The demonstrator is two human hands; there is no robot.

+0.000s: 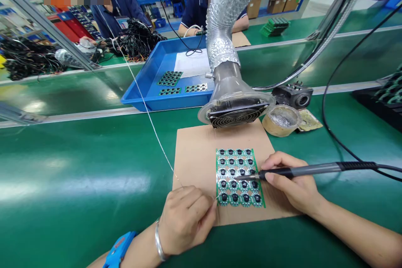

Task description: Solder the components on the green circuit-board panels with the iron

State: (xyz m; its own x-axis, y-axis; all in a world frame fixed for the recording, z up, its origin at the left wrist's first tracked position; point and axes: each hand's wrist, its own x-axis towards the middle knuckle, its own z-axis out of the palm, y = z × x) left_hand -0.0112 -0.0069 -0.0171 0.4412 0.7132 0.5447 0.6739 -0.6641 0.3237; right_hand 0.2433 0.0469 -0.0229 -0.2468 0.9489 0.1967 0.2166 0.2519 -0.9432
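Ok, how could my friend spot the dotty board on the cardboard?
On the green table, find the brown cardboard. Look between the left hand and right hand for a green circuit board with five rows of four black dots. Unlike the boards in the blue tray, it has a soldering iron over it.

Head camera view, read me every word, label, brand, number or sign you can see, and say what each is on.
None can be read.
Circuit board panel: any print too small.
Soldering iron: no readable text.
Cardboard boxes at the back: any markings too blurred.
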